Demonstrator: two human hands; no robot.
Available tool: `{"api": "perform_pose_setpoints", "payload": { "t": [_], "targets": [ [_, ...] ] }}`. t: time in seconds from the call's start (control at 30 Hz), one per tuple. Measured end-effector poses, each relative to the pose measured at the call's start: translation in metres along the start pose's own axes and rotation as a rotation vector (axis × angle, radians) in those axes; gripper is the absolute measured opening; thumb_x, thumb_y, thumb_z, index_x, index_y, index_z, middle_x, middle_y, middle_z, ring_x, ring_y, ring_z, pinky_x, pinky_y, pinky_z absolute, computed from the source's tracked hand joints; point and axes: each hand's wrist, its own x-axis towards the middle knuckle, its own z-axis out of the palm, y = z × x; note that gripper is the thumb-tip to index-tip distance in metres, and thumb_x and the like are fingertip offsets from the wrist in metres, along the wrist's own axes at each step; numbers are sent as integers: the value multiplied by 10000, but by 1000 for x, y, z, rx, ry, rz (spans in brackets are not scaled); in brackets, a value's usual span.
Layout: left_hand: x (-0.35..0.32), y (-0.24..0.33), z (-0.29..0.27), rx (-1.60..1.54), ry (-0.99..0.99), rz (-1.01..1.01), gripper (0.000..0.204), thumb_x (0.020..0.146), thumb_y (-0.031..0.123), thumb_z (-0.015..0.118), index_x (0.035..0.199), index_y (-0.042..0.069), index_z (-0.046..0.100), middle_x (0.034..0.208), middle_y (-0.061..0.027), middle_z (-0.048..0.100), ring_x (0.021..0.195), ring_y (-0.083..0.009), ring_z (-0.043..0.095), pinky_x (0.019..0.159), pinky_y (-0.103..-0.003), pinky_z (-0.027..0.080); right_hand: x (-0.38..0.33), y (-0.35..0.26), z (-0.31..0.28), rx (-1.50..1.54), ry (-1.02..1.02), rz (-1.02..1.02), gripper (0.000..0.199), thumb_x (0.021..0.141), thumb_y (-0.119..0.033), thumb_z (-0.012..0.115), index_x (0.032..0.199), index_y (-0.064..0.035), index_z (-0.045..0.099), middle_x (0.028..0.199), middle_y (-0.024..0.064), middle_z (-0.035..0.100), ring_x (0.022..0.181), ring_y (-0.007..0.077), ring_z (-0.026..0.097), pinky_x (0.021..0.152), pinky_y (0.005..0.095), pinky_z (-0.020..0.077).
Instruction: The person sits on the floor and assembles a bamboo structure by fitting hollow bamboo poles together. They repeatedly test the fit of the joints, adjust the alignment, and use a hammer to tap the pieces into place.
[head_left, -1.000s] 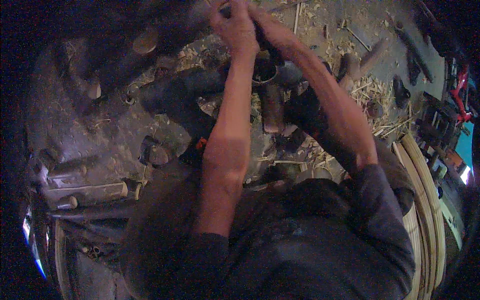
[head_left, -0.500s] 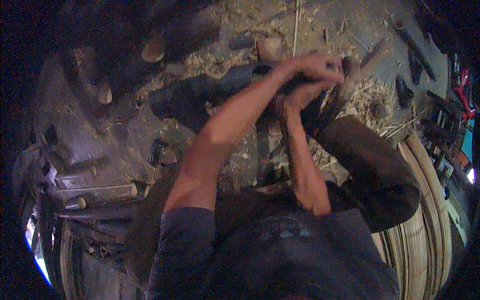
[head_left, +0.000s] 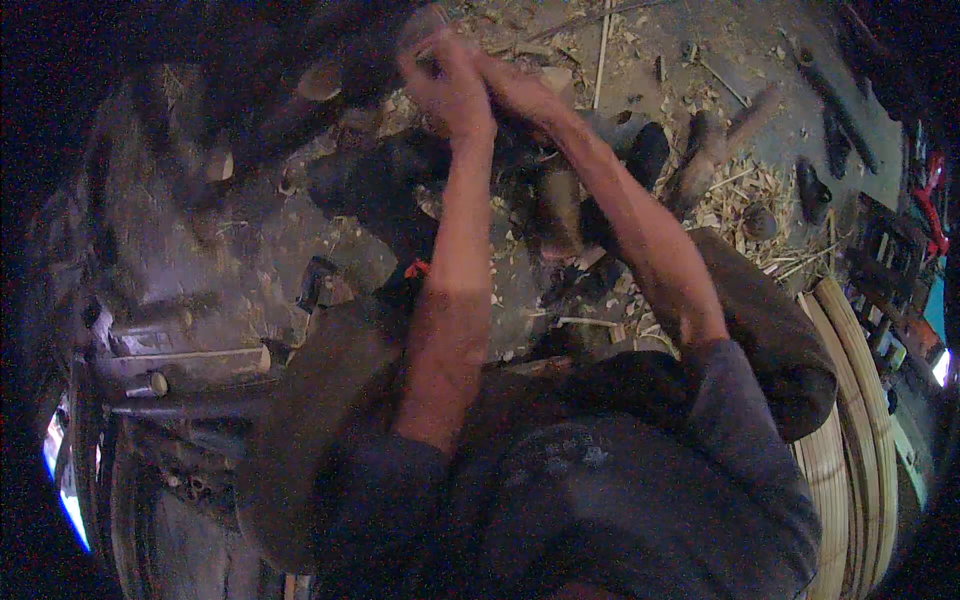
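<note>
Both my arms reach forward to the far left of centre, and my hands meet there, smeared by motion. My left hand (head_left: 448, 95) is closed, its fingers curled. Against it from the right presses my right hand (head_left: 513, 88), also closed. A blurred shape shows just past the left fingers, but what the hands grip cannot be made out. Below them lies dark, bulky material, partly covered by my forearms. Between my forearms stands a brownish block (head_left: 560, 210), blurred at its edges.
Pale wood shavings (head_left: 735, 190) litter the ground at right. Long bent wooden strips (head_left: 850, 450) lie by my right side. Dark round pieces with a pale cut end (head_left: 322, 82) sit at far left. A red object (head_left: 932, 200) is at the right rim.
Both hands have swung together from right of centre to the far left. My right forearm now stretches out leftward, and the brownish block between the forearms has come into sight.
</note>
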Motion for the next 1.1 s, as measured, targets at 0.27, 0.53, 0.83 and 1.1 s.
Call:
{"api": "perform_pose_setpoints", "payload": {
  "t": [0.27,0.53,0.83,1.1],
  "targets": [
    [-20,6,-22,-282,141,-222,410,895,366,536,1098,14,476,1080,-119,529,988,-198,504,874,-343,413,-35,-73,14,93,-34,-49,537,896,-468,526,1266,-78,532,1244,82,558,1135,152,492,974,275,371],
    [25,-29,65,-156,-721,-245,427,883,368,492,1151,45,567,1099,-91,595,993,-220,543,873,-354,428,-29,-53,-16,79,767,-81,572,920,-450,481,1333,-58,425,1217,155,555,1094,239,519,951,349,395],
    [-75,-42,115,402,-1372,241,437,805,389,578,1003,2,626,973,-223,632,909,-305,628,797,-401,487,-110,-11,10,413,1223,6,552,923,-440,478,1277,-26,389,1129,97,521,1009,212,505,889,338,416],
    [-58,105,-16,383,-586,-257,671,828,623,449,948,-8,642,826,-184,662,731,-320,648,702,-399,505,-163,-102,-18,92,1059,-197,781,800,-414,689,1304,63,330,1194,157,500,1027,230,507,882,326,418]
  ]
}}
